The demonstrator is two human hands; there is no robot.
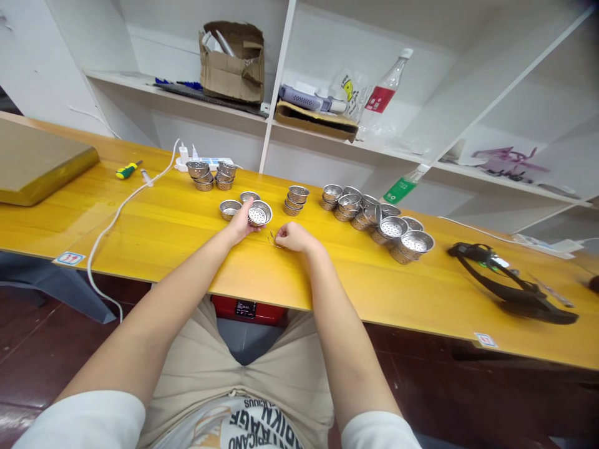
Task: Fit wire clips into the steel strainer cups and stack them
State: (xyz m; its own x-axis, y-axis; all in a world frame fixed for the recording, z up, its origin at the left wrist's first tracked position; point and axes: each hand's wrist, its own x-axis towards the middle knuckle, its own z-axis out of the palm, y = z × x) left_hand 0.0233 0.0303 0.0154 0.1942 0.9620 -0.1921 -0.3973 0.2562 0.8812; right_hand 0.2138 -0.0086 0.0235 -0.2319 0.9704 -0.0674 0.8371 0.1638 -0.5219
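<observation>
My left hand (242, 226) is closed on a perforated metal cup (259, 214), its open top tilted toward me. To the right, my right hand (291, 237) pinches a thin curved metal piece (272, 239) just above the table. Two similar metal cups, one (230, 209) left of my left hand and another (249, 197) behind it, sit on the table. A stack of cups (296, 199) stands behind my right hand. Farther right is a large group of stacked cups (349, 204), and two short stacks (204, 176) stand at the back left.
The yellow table (262, 268) bears a white cable (122, 206), a screwdriver (127, 170) and a cardboard-coloured box (42, 159) at left. A power strip (213, 163) lies at the back. A green-labelled bottle (402, 187) and a black headset (510, 280) are at right. Shelves rise behind.
</observation>
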